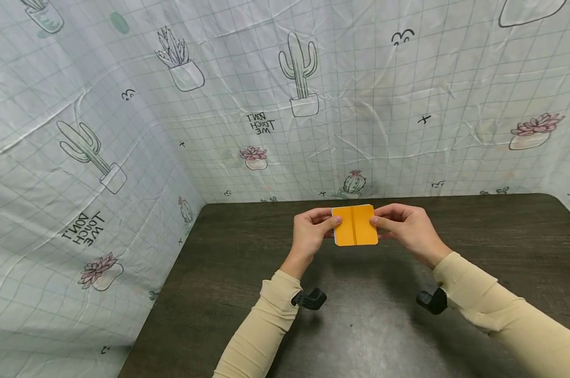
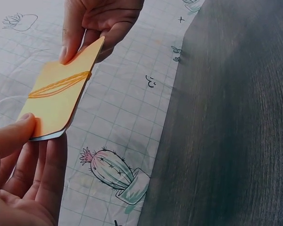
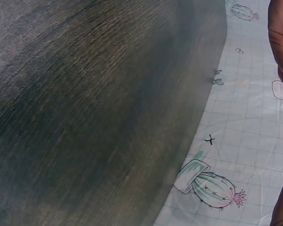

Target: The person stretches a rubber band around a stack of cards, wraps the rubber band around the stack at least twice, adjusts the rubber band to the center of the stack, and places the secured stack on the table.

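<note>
A small, thin orange square stack of cards [image 1: 365, 226] with rounded corners is held up over the table's far part. Several orange strands of a band [image 2: 61, 85] cross its middle, and a pale layer shows along its lower edge. My left hand [image 1: 309, 231] pinches its left side, thumb on the orange face and fingers behind. On the opposite side my right hand [image 1: 410, 231] grips the edge the same way, its thumb also on the front. In the right wrist view only parts of hands show at the right border, and the stack is out of sight.
Beneath the hands lies a dark wood-grain table [image 1: 238, 273]. A white grid-patterned sheet [image 1: 384, 131] with cactus drawings hangs behind its far edge and along the left side. Each wrist carries a black strap device, such as the left wrist's strap [image 1: 309, 299].
</note>
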Action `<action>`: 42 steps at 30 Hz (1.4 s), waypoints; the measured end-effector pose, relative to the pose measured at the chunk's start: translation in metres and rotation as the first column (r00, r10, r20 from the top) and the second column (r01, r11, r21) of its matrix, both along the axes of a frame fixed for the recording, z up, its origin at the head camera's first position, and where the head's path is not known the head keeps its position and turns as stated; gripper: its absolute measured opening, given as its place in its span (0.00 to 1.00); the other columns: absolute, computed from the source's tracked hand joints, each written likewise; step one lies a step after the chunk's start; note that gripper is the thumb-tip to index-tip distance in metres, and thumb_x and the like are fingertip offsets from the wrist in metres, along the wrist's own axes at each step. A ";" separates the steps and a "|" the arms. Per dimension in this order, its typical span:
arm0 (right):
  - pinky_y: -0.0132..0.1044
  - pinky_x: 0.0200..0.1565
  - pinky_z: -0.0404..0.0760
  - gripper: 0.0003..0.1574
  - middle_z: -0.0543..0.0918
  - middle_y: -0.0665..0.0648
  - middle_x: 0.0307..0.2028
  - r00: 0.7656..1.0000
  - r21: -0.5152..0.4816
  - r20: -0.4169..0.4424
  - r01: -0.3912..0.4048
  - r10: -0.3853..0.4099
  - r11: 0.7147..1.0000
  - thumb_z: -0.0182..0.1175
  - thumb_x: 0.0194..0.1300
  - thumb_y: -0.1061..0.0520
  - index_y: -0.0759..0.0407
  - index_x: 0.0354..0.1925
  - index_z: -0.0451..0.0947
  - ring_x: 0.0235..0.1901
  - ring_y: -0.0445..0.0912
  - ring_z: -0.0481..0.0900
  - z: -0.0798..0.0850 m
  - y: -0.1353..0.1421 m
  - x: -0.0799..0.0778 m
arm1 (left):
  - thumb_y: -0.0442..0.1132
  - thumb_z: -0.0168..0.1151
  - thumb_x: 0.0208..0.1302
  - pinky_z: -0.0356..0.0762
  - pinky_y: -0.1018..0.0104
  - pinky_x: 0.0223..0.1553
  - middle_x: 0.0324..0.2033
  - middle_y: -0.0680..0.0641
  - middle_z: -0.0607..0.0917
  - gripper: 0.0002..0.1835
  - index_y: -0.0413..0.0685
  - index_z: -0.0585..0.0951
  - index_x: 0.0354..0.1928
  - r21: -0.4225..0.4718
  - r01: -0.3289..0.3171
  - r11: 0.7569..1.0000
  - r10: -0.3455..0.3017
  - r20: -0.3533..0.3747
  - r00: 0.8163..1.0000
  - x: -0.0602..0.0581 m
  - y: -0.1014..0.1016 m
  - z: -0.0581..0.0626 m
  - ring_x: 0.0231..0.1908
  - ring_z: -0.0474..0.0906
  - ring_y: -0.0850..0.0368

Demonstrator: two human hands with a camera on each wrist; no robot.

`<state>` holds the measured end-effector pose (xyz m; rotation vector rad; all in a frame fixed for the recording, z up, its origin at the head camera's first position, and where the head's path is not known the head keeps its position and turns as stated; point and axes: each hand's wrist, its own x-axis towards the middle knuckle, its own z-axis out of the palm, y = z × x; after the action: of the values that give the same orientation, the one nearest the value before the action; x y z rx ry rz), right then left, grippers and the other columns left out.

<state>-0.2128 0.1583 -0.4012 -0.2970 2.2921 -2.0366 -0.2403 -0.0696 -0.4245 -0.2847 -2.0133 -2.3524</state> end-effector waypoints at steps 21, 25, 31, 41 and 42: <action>0.40 0.40 0.87 0.25 0.80 0.69 0.51 0.998 0.126 0.045 0.036 -0.042 0.991 0.64 0.72 0.53 0.73 0.55 0.77 0.40 0.43 0.85 -0.020 0.001 -0.004 | 0.27 0.73 0.58 0.84 0.64 0.25 0.30 0.47 0.87 0.09 0.34 0.87 0.41 -0.076 -0.045 0.996 0.048 0.035 0.998 -0.003 0.005 -0.018 0.26 0.83 0.59; 0.46 0.43 0.86 0.25 0.81 0.70 0.50 0.997 0.146 0.058 0.047 -0.056 0.988 0.64 0.71 0.53 0.73 0.55 0.77 0.40 0.44 0.85 -0.026 0.001 -0.004 | 0.26 0.72 0.58 0.86 0.51 0.30 0.31 0.45 0.87 0.10 0.34 0.87 0.43 -0.094 -0.044 0.995 0.049 0.042 0.998 -0.003 0.005 -0.022 0.26 0.84 0.59; 0.51 0.44 0.85 0.23 0.81 0.69 0.49 0.995 0.198 0.071 0.054 -0.069 0.979 0.64 0.72 0.55 0.73 0.54 0.77 0.41 0.50 0.85 -0.039 0.002 -0.008 | 0.23 0.72 0.56 0.86 0.49 0.28 0.31 0.42 0.86 0.12 0.35 0.86 0.43 -0.144 -0.060 0.988 0.065 0.029 0.997 -0.005 0.008 -0.034 0.25 0.85 0.55; 0.45 0.40 0.87 0.20 0.83 0.70 0.45 0.985 0.296 0.171 -0.020 -0.032 0.955 0.61 0.72 0.63 0.77 0.55 0.76 0.40 0.55 0.87 -0.060 0.007 -0.008 | 0.25 0.74 0.55 0.85 0.60 0.24 0.25 0.53 0.83 0.11 0.42 0.87 0.40 -0.385 -0.099 0.918 0.121 0.033 0.992 -0.006 0.020 -0.062 0.18 0.81 0.56; 0.46 0.40 0.87 0.20 0.83 0.70 0.46 0.982 0.298 0.187 -0.031 -0.027 0.954 0.60 0.72 0.62 0.77 0.56 0.75 0.40 0.55 0.87 -0.061 0.007 -0.007 | 0.26 0.74 0.56 0.84 0.62 0.23 0.25 0.54 0.82 0.10 0.43 0.87 0.40 -0.404 -0.103 0.909 0.126 0.033 0.991 -0.006 0.022 -0.064 0.18 0.82 0.56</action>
<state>-0.2200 0.1656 -0.4625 -0.0828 2.4278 -1.6010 -0.2459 -0.0480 -0.4883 -0.1014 -2.4574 -1.8817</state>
